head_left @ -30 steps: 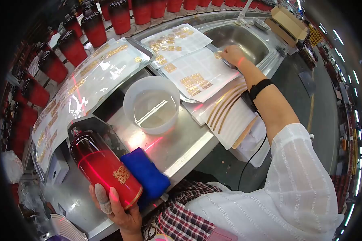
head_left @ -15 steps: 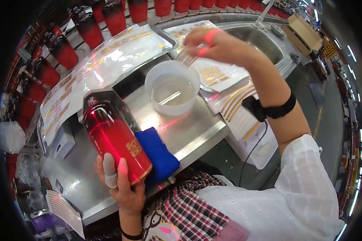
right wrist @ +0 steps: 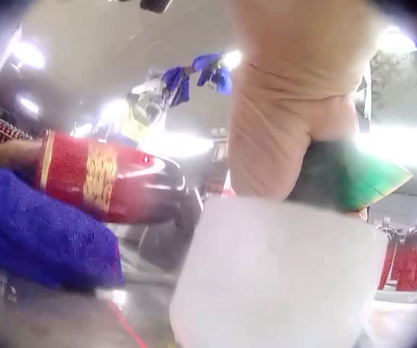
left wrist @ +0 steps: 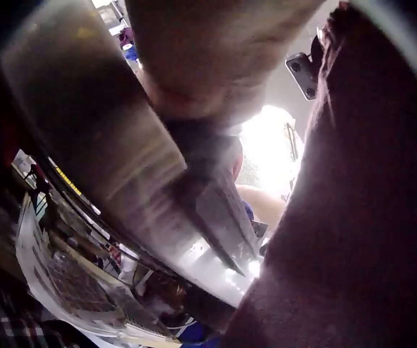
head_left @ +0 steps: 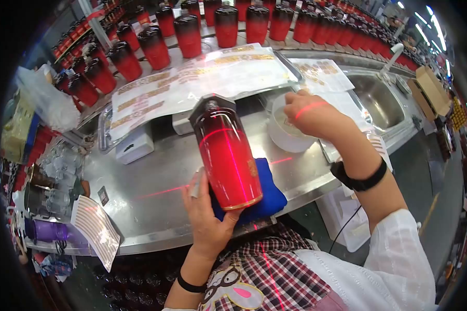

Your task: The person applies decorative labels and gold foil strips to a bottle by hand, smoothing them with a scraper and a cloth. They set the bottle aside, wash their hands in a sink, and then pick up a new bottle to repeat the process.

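Observation:
My left hand (head_left: pixel 207 223) grips the base end of a glossy red-and-black bottle (head_left: pixel 225 160), fingers along one side and thumb by its bottom edge. One finger wears a pale cover. The bottle leans with its neck on a dark angular holder (head_left: pixel 213 98) and its lower end by a folded blue cloth (head_left: pixel 270 194). A gold emblem (right wrist: pixel 99 177) marks its side. My right hand (head_left: pixel 316 116) is at the rim of a white plastic tub (head_left: pixel 285 137), pinching a small thin sheet (right wrist: pixel 379 177), greenish in the right wrist view; its far end is hidden in the tub.
Behind the bottle, a tray lined with white film (head_left: pixel 192 83) bears gold decals. More decal sheets (head_left: pixel 321 75) lie beside a steel sink (head_left: pixel 381 98). Rows of red-and-black bottles (head_left: pixel 187 33) line the back. A striped sheet (head_left: pixel 96 230) hangs over the left counter edge.
The right hand has come from the decal sheets by the sink to the white tub, carrying a small thin sheet. The head view has turned left. The left hand stays on the bottle.

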`<action>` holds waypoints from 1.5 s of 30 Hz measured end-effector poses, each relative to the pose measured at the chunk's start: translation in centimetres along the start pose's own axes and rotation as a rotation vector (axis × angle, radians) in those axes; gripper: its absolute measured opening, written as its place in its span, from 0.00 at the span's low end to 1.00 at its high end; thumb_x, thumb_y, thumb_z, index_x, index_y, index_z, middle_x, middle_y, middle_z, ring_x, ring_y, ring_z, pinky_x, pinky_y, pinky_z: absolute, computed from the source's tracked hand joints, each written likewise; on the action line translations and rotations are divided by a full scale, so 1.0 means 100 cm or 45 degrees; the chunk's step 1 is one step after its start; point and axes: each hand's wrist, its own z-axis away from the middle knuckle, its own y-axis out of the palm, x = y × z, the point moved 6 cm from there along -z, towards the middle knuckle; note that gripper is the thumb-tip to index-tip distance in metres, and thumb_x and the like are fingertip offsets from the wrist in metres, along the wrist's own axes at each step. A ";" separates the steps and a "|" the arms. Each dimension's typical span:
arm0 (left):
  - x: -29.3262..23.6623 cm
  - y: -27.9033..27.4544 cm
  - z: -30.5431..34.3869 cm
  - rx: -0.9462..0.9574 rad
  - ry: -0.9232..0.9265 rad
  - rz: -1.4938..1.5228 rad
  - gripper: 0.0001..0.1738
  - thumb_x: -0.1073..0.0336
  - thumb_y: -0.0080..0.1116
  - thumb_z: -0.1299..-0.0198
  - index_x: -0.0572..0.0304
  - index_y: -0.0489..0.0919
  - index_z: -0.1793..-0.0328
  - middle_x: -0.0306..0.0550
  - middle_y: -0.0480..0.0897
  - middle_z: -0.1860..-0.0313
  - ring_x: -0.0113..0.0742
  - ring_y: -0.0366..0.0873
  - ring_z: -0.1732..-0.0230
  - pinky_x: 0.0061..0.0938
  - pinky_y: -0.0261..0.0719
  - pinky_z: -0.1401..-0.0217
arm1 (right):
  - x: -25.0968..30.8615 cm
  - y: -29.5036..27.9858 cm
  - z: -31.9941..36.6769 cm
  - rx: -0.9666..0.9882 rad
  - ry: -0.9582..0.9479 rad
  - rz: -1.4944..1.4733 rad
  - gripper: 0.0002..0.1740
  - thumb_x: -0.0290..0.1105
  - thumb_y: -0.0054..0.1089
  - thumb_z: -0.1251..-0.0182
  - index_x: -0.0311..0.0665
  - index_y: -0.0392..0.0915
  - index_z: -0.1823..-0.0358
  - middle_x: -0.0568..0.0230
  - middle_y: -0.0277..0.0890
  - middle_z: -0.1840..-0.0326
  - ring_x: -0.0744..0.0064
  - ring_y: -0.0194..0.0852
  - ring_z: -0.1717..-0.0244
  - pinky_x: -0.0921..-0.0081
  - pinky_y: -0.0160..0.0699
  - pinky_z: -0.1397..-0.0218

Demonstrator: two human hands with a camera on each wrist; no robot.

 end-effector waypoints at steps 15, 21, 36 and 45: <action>-0.016 -0.011 -0.008 -0.091 0.257 -0.186 0.53 0.44 0.71 0.47 0.75 0.60 0.26 0.63 0.71 0.32 0.66 0.63 0.29 0.60 0.46 0.23 | 0.107 -0.078 -0.003 -0.389 -0.517 -0.354 0.08 0.32 0.66 0.42 0.35 0.79 0.69 0.57 0.72 0.52 0.55 0.71 0.46 0.65 0.77 0.49; -0.005 -0.004 -0.008 -0.104 0.266 -0.049 0.54 0.44 0.71 0.46 0.73 0.58 0.25 0.66 0.65 0.28 0.64 0.62 0.27 0.53 0.54 0.23 | 0.106 -0.082 -0.007 -0.467 -0.502 -0.249 0.09 0.35 0.65 0.42 0.38 0.84 0.66 0.59 0.73 0.53 0.58 0.74 0.48 0.63 0.81 0.52; 0.011 0.005 -0.005 0.062 0.133 0.331 0.55 0.47 0.68 0.41 0.70 0.48 0.22 0.65 0.58 0.23 0.53 0.58 0.23 0.40 0.59 0.25 | 0.088 -0.085 0.009 -0.770 -0.288 -0.650 0.16 0.29 0.68 0.44 0.34 0.78 0.55 0.54 0.72 0.47 0.51 0.71 0.44 0.61 0.76 0.44; 0.007 -0.001 -0.067 -0.112 -0.393 1.270 0.39 0.65 0.57 0.33 0.66 0.51 0.23 0.62 0.67 0.33 0.38 0.72 0.39 0.31 0.73 0.37 | 0.112 -0.039 0.052 -0.888 -0.258 -0.805 0.31 0.29 0.70 0.47 0.37 0.75 0.38 0.47 0.69 0.39 0.47 0.71 0.42 0.58 0.74 0.41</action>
